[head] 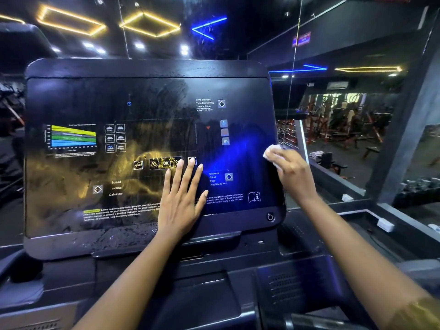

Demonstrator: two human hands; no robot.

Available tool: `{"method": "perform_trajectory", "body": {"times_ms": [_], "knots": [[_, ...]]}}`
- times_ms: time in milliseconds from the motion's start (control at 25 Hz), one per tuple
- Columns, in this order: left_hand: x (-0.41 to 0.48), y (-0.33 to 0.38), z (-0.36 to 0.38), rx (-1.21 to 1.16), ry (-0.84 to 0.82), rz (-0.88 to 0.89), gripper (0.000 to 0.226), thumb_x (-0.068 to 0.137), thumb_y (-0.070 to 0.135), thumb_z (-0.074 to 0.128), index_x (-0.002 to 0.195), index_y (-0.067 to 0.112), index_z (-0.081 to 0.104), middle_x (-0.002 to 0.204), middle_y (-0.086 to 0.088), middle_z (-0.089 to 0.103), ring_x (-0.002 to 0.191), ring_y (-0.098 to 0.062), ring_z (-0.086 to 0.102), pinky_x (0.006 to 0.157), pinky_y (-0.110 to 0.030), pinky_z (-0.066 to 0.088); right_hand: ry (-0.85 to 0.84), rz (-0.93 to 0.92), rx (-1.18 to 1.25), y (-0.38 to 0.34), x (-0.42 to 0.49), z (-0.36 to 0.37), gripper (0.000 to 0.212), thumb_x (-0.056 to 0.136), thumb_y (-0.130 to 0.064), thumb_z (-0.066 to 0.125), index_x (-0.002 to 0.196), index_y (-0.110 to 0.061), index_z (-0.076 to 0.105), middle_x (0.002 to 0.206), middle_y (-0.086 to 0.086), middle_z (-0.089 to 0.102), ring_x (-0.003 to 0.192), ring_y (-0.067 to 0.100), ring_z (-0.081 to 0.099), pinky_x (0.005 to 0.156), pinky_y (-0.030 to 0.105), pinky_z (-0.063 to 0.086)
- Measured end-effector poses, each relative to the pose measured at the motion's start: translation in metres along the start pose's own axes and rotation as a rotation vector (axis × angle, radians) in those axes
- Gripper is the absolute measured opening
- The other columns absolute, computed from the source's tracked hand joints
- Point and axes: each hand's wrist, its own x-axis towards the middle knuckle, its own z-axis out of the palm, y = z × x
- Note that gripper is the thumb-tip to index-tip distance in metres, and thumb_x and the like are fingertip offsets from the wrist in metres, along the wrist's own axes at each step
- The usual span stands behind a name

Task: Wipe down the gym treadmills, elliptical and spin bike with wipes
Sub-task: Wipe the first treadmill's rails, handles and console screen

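Your forearms come up from the bottom over the dark lower deck of what looks like a treadmill, and both hands are on the console just above it. They're apart and doing different jobs. Your left hand lies flat on the glass with its fingers straight and fanned, the palm near the console's bottom edge about mid-width and the fingertips just under the OK button. It's holding nothing and looks like it's just bracing. Your right hand is at the console's right edge, roughly halfway up, with its fingers curled over a bunched white wipe pressed against the panel, a bit of it poking out past the fingertips. Thing to notice: the console is wider than it is tall, so its long axis runs left to right, and pretty much all of it lies to the left of the wipe. I'd guess the next pass goes leftward along that axis, and your flat left hand sits right in that path, so it'd need to lift or slide. Glass looks streaky, but with yellow and blue lights bouncing off it I can't tell smear from reflection. Past the right edge there's a mirror showing more gym.
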Motion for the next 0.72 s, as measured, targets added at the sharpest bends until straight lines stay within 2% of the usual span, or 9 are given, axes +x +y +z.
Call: {"method": "perform_trajectory", "body": {"times_ms": [120,240,320,440,560,640,720], "knots": [[0.0,-0.001,0.001,-0.004,0.003,0.004,0.062,0.096,0.044,0.028,0.149,0.014,0.028,0.157,-0.007,0.022,0.146,-0.026,0.015,0.117,-0.046,0.011,0.033,0.057,0.008,-0.023,-0.064,-0.01,0.028,0.075,0.005,0.065,0.097,-0.011,0.072,0.092,0.003,0.068,0.075,0.022,0.059,0.073,0.026,0.045],[0.0,0.0,0.002,0.001,0.007,0.005,0.061,0.096,0.044,0.029,0.149,0.013,0.028,0.157,-0.008,0.022,0.146,-0.026,0.015,0.117,-0.046,0.011,-0.017,0.078,0.038,-0.04,-0.115,-0.024,0.026,0.081,-0.001,0.056,0.097,-0.012,0.073,0.093,0.001,0.068,0.076,0.019,0.06,0.074,0.025,0.046],[0.0,-0.001,0.002,0.008,0.008,0.007,0.062,0.096,0.044,0.029,0.149,0.013,0.028,0.157,-0.008,0.022,0.146,-0.026,0.015,0.117,-0.046,0.011,-0.011,0.089,0.066,-0.045,-0.104,-0.03,0.025,0.083,-0.006,0.053,0.096,-0.01,0.073,0.093,0.002,0.069,0.079,0.018,0.061,0.078,0.024,0.046],[0.0,-0.001,0.002,0.009,0.005,0.01,0.062,0.096,0.044,0.029,0.149,0.013,0.027,0.157,-0.008,0.021,0.146,-0.026,0.015,0.118,-0.046,0.01,0.099,0.091,0.12,-0.044,-0.025,-0.015,0.027,0.082,-0.003,0.048,0.095,-0.004,0.072,0.091,0.009,0.07,0.086,0.017,0.054,0.08,0.024,0.043],[0.0,0.0,0.001,0.004,0.004,0.005,0.061,0.096,0.044,0.029,0.149,0.013,0.028,0.157,-0.007,0.022,0.146,-0.026,0.015,0.118,-0.046,0.011,0.104,0.117,0.102,-0.042,0.043,0.008,0.023,0.084,-0.001,0.054,0.098,-0.006,0.071,0.096,0.006,0.07,0.085,0.021,0.059,0.074,0.029,0.049],[0.0,0.0,0.001,0.0,0.004,0.007,0.061,0.096,0.044,0.029,0.149,0.014,0.027,0.157,-0.007,0.022,0.146,-0.026,0.016,0.117,-0.047,0.012,0.089,0.082,0.024,-0.046,0.032,0.016,0.023,0.082,0.003,0.062,0.1,-0.008,0.071,0.094,0.005,0.068,0.075,0.025,0.059,0.063,0.033,0.051],[0.001,-0.001,0.001,-0.007,0.007,0.005,0.061,0.096,0.044,0.029,0.149,0.014,0.027,0.157,-0.007,0.023,0.146,-0.026,0.016,0.117,-0.047,0.013,0.031,0.004,0.008,-0.058,-0.019,0.014,0.029,0.079,0.005,0.065,0.104,-0.009,0.07,0.09,0.006,0.065,0.069,0.025,0.057,0.059,0.034,0.052]]}}
